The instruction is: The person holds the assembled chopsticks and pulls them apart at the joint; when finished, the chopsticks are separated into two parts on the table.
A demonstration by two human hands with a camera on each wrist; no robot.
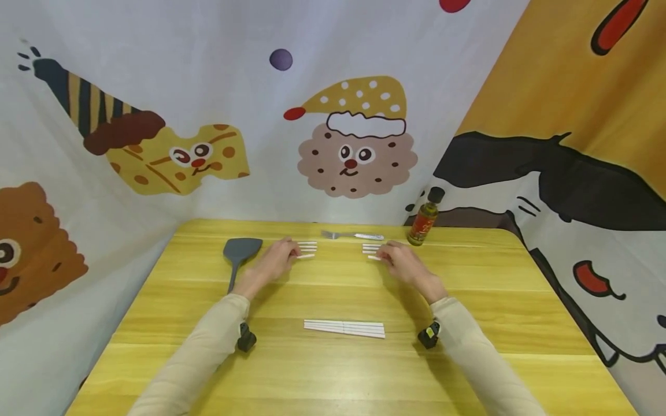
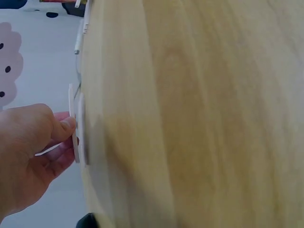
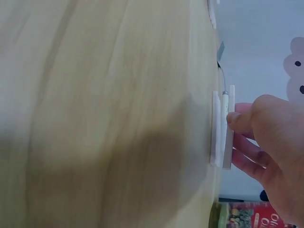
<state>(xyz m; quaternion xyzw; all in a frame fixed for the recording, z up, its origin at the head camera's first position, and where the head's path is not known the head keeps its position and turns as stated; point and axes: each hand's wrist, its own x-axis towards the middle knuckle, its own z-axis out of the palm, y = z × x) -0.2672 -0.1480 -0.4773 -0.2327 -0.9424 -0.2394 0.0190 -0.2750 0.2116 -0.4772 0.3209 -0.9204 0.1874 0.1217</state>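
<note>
My left hand [image 1: 281,257] pinches a short white stick [image 2: 71,102] between thumb and fingertips. More short white sticks [image 1: 309,247] lie side by side just beyond those fingers. Opposite, my right hand [image 1: 403,260] pinches a similar white stick [image 3: 228,154] close over the tabletop. Another row of short sticks [image 1: 370,248] lies by the right fingertips. Between the forearms, a row of longer white sticks [image 1: 343,328] rests on the table.
A fork [image 1: 369,236] with a pale handle lies at the back edge. To its right stands a dark-capped olive oil bottle [image 1: 422,222]. A grey spatula [image 1: 241,251] lies left of the left hand. Behind the wooden table [image 1: 333,375] hangs a printed cloth [image 1: 234,86].
</note>
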